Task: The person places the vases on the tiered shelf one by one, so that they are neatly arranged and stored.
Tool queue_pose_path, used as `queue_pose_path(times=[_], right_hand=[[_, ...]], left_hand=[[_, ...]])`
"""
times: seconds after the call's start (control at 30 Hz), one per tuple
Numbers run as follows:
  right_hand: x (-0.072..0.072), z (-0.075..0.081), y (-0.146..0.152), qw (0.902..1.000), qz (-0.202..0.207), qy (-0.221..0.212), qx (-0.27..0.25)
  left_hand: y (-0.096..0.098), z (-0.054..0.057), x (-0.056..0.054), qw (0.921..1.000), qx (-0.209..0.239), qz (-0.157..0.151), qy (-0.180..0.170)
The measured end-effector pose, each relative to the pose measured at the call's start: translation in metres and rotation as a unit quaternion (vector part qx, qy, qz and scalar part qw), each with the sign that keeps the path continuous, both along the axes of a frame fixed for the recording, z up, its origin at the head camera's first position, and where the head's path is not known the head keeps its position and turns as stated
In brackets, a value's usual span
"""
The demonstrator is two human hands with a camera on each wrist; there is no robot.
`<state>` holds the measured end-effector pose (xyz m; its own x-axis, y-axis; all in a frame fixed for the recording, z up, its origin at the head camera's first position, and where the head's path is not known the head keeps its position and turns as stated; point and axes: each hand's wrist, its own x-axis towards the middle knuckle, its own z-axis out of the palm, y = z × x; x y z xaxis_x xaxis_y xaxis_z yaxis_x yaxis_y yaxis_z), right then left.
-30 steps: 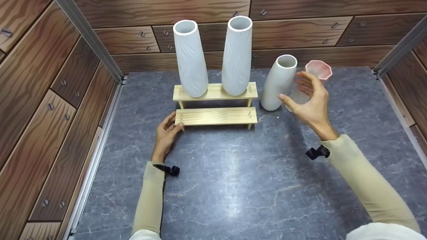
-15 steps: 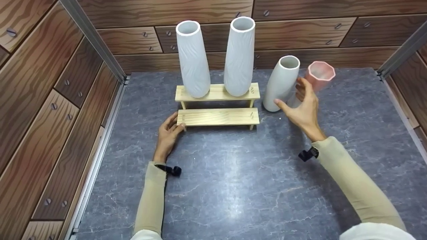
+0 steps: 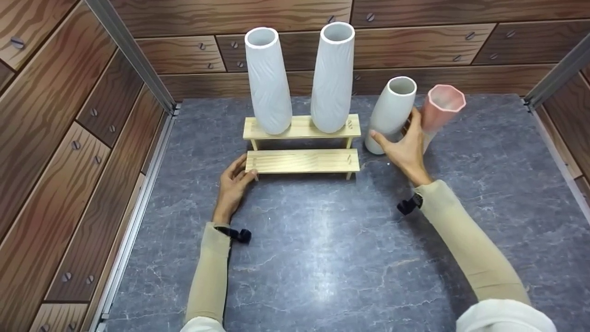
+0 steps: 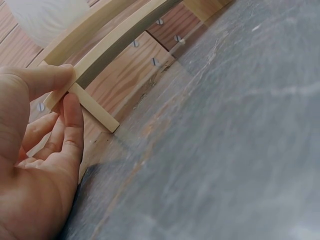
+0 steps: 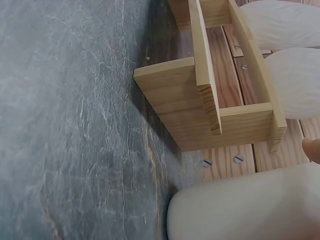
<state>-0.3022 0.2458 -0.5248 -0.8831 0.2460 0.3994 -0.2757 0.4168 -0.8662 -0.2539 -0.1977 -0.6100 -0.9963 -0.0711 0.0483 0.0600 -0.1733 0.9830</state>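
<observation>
My left hand (image 3: pixel 232 186) pinches the left end of the lower step of a two-tier wooden stand (image 3: pixel 302 161). In the left wrist view, the thumb (image 4: pixel 52 80) lies on the board and fingers are beneath it. Two tall white vases with wavy relief, a left one (image 3: pixel 269 87) and a right one (image 3: pixel 332 85), stand on the upper tier. My right hand (image 3: pixel 408 150) is around a smooth white vase (image 3: pixel 391 113) on the table, thumb in front, fingers partly hidden behind. In the right wrist view a small gap shows between the thumb tip (image 5: pixel 312 149) and this vase (image 5: pixel 245 207).
A pink vase (image 3: pixel 440 113) with an octagonal rim and a paler lower part stands right of the smooth vase, close to my right hand. The grey marbled table (image 3: pixel 318 253) is bounded by wood-patterned walls (image 3: pixel 415 46) at the back and sides.
My right hand has moved left, from in front of the pink vase to around the smooth white vase. The left hand stays at the stand, and the view has shifted slightly.
</observation>
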Motion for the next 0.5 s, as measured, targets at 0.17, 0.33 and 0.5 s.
queue_pose_path(times=[0.17, 0.33, 0.5], right_hand=[[-0.009, -0.005, -0.003, 0.9996, -0.014, 0.016, 0.018], [-0.015, -0.008, -0.003, 0.9992, -0.024, 0.024, 0.019], [-0.016, -0.009, -0.003, 0.9991, -0.029, 0.031, 0.004]], left_hand=[[-0.001, 0.000, 0.000, 1.0000, -0.003, 0.004, 0.002], [-0.001, 0.001, 0.001, 0.9999, -0.012, 0.003, 0.000], [0.000, 0.000, 0.000, 0.9999, -0.013, 0.004, -0.003]])
